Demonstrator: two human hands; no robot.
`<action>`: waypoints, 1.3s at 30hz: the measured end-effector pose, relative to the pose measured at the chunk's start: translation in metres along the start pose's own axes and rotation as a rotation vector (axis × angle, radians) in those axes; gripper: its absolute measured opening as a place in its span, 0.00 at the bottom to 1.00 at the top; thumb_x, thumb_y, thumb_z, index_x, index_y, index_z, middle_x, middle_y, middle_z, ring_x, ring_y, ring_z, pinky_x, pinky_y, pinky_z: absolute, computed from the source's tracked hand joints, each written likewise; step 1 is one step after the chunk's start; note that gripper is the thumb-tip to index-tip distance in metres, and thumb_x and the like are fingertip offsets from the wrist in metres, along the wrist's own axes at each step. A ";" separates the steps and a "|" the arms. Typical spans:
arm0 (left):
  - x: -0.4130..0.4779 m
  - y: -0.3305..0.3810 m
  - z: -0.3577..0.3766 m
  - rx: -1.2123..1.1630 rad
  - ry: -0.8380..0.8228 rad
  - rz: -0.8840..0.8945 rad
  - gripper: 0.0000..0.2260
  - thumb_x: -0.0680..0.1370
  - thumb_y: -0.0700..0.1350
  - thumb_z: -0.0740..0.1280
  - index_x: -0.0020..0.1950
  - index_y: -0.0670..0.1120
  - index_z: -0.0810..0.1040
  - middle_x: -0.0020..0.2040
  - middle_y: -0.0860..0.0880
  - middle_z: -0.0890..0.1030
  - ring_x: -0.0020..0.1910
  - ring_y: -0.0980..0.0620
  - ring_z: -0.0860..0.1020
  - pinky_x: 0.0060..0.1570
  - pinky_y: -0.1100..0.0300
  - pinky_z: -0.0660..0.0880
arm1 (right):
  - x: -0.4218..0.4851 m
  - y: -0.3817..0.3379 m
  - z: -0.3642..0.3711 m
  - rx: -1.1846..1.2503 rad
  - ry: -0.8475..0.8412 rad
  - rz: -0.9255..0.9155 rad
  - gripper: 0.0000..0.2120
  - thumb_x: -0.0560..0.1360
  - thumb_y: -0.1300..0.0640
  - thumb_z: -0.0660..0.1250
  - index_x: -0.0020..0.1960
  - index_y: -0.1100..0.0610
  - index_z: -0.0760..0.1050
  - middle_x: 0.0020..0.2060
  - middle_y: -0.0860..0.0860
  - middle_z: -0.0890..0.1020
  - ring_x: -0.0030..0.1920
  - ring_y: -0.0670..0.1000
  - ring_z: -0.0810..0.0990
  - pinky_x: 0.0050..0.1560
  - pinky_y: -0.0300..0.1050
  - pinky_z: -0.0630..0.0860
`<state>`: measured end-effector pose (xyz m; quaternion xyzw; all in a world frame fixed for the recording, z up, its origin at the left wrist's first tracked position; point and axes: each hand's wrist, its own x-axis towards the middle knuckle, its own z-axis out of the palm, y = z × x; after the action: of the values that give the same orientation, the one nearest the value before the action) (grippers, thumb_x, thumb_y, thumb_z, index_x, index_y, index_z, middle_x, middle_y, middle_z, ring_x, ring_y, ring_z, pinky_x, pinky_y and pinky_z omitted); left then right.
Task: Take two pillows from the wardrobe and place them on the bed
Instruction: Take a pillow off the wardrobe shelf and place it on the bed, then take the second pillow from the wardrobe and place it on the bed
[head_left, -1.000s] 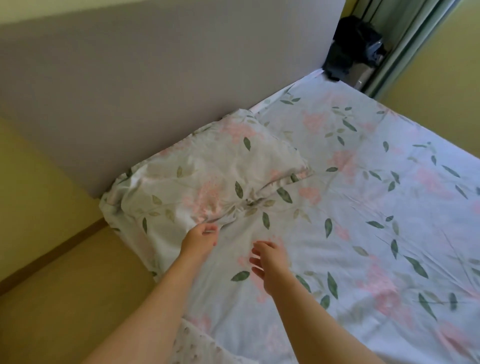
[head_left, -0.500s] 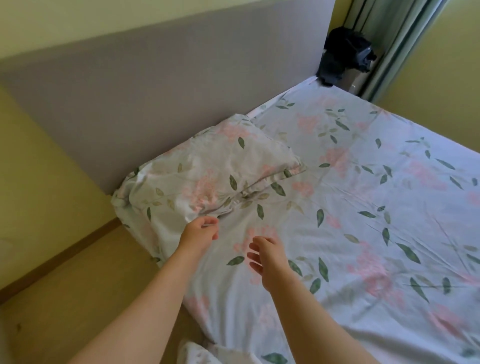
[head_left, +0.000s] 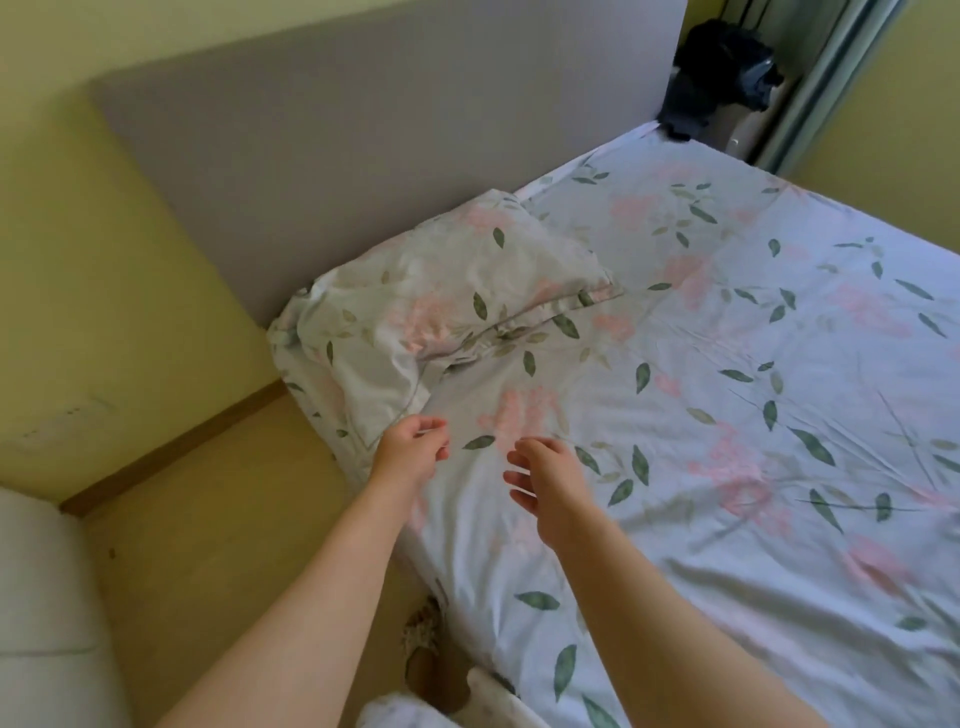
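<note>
Nearest the camera, two bare forearms reach out over the near edge of the bed (head_left: 727, 519). At the very bottom of the view a bit of pale floral fabric shows between them; what it is cannot be told.

The left hand (head_left: 410, 452) hovers just above the bed's near corner, its fingers loosely curled toward the thumb with nothing between them. It sits just beside the loose hanging flap of the pillowcase, and whether a fingertip brushes that cloth is too close to call. The right hand (head_left: 545, 478) hangs a little farther in over the sheet, fingers spread and relaxed, palm turned inward, holding nothing. Both look like hands that are done with the cloth rather than reaching for it.

Beyond them lies one pillow (head_left: 441, 301), in a case of the same leaf and pink-blossom print as the sheet. It rests flat at the head of the bed, its far edge against the grey headboard (head_left: 389, 130), on the side nearest the yellow wall; that is where a sleeper's head would go, and it leaves the other half of the head end free. Its case is rumpled, with a slack end trailing over the mattress corner.

Only this one pillow shows on the bed, so the second appears yet to be fetched.

Farthest off, something dark (head_left: 722, 73) sits past the headboard's end beside a pale curtain (head_left: 831, 78).
</note>
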<state>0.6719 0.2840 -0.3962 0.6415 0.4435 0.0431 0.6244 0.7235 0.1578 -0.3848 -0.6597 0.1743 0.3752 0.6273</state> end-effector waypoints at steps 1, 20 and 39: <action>-0.014 -0.006 0.002 -0.030 0.034 -0.004 0.04 0.77 0.39 0.62 0.47 0.46 0.75 0.38 0.49 0.76 0.37 0.54 0.75 0.37 0.61 0.68 | -0.007 0.008 -0.008 -0.024 -0.031 -0.004 0.05 0.78 0.61 0.59 0.53 0.58 0.70 0.46 0.54 0.76 0.41 0.51 0.75 0.42 0.42 0.72; -0.275 -0.036 -0.115 -0.194 0.625 0.432 0.11 0.76 0.41 0.63 0.40 0.57 0.76 0.40 0.53 0.80 0.44 0.53 0.78 0.46 0.60 0.74 | -0.207 0.064 0.047 -0.263 -0.591 -0.297 0.07 0.78 0.60 0.60 0.42 0.54 0.73 0.36 0.50 0.79 0.37 0.49 0.76 0.41 0.42 0.70; -0.572 -0.008 -0.305 -0.024 1.591 0.786 0.13 0.75 0.36 0.64 0.41 0.55 0.76 0.34 0.55 0.81 0.33 0.62 0.78 0.45 0.64 0.74 | -0.526 0.096 0.213 -0.326 -1.715 -0.584 0.08 0.76 0.61 0.62 0.39 0.53 0.73 0.32 0.48 0.79 0.34 0.48 0.76 0.40 0.41 0.71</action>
<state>0.1373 0.1584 -0.0514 0.5208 0.4933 0.6923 0.0781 0.2510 0.2204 -0.0618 -0.2538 -0.5790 0.5825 0.5109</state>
